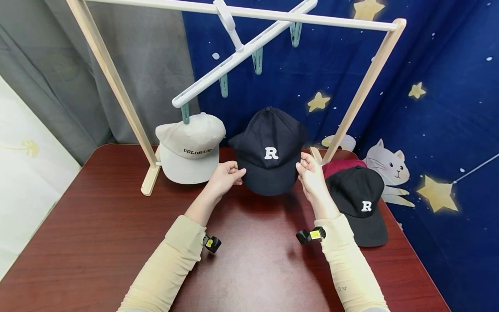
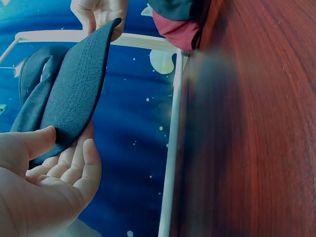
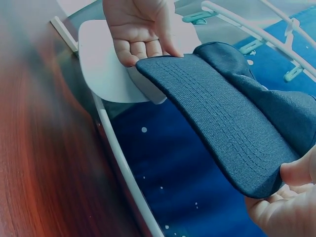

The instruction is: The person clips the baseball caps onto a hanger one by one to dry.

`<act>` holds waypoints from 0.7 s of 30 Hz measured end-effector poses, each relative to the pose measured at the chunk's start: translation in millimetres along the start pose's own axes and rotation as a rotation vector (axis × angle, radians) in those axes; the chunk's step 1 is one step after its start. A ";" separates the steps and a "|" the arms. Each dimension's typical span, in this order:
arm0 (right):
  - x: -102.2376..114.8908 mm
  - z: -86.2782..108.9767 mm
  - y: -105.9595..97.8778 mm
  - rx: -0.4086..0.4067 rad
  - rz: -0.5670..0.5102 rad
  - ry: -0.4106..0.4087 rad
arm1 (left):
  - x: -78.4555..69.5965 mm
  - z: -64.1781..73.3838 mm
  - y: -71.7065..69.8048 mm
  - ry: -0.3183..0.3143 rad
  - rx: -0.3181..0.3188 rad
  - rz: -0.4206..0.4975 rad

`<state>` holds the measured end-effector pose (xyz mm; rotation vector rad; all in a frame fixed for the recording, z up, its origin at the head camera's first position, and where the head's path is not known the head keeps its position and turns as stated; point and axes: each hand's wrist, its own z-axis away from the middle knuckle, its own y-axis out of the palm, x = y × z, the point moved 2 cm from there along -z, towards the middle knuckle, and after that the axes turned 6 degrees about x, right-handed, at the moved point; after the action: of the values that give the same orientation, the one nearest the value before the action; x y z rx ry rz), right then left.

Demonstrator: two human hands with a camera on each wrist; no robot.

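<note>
Above the dark red, wood-grained table point(image 1: 253, 264), the left hand point(image 1: 225, 177) and right hand point(image 1: 310, 175) each pinch one side of the brim of a navy fabric cap with a white letter R point(image 1: 269, 134), thumb on top, fingers curled beneath. Doing this well probably means keeping both pinches even and light, so the brim stays level and the soft top keeps its shape. No container shows; farther off, a teal plastic clip point(image 1: 185, 113) on a white plastic hanger point(image 1: 210, 79) appears to hold a cream fabric cap point(image 1: 195, 134).
</note>
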<state>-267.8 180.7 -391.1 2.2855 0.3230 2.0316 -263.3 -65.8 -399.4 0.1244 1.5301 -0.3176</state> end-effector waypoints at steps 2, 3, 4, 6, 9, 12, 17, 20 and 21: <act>0.7 -1.0 1.4 0.007 -0.008 -0.002 | -0.5 -0.2 -1.9 0.004 0.006 0.002; 1.2 -1.4 2.0 0.010 -0.011 -0.003 | -0.8 -0.4 -2.8 0.006 0.009 0.005; 1.7 -1.7 2.7 0.010 -0.016 -0.004 | -1.0 -0.5 -3.8 0.008 0.010 0.010; 2.9 -2.5 4.0 0.016 -0.027 -0.005 | -1.5 -0.9 -6.1 0.012 0.011 0.017; 5.7 -3.3 6.2 0.025 -0.036 -0.002 | -3.1 -1.2 -8.5 0.021 0.002 0.016; 8.8 -3.8 8.7 0.029 -0.036 0.010 | -6.4 -0.6 -10.5 0.025 -0.003 0.025; 12.9 -5.2 13.4 0.029 -0.046 0.017 | -11.5 -0.3 -15.0 0.031 -0.018 0.014; 14.4 -6.7 14.9 0.025 -0.054 0.018 | -14.2 -1.0 -17.8 0.035 -0.019 -0.013; 14.8 -7.2 15.5 0.019 -0.056 0.022 | -15.0 -1.3 -18.6 0.037 -0.015 -0.020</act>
<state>-271.6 168.0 -372.8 2.2405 0.4043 2.0366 -269.9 -81.3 -382.3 0.1035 1.5712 -0.3208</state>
